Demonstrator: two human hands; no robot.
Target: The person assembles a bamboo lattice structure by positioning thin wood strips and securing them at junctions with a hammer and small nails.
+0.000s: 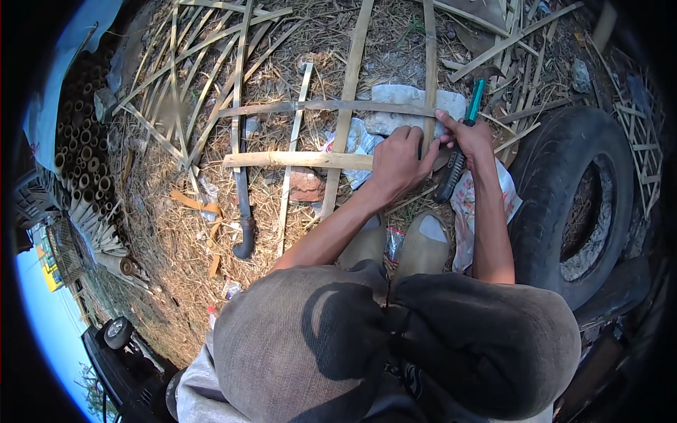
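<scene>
A loose lattice of bamboo strips lies on the ground before me. My left hand (403,163) is closed near the right end of a broad pale bamboo strip (296,160), by an upright bamboo strip (431,63). My right hand (463,135) meets it there, fingertips pinched at the upright strip and by the end of a darker crosswise strip (317,106). What lies between the fingertips is hidden. A green-and-black hand tool (454,173) passes under my right palm; whether the palm grips it I cannot tell. A pale stone block (384,106) sits beneath the lattice.
A large tyre (543,204) stands close on my right. A dark blade with a black handle (245,236) lies left on straw. A reddish brick (307,185) and plastic wrappers lie under the strips. Stacked bamboo poles (88,166) are far left, and more loose strips lie beyond.
</scene>
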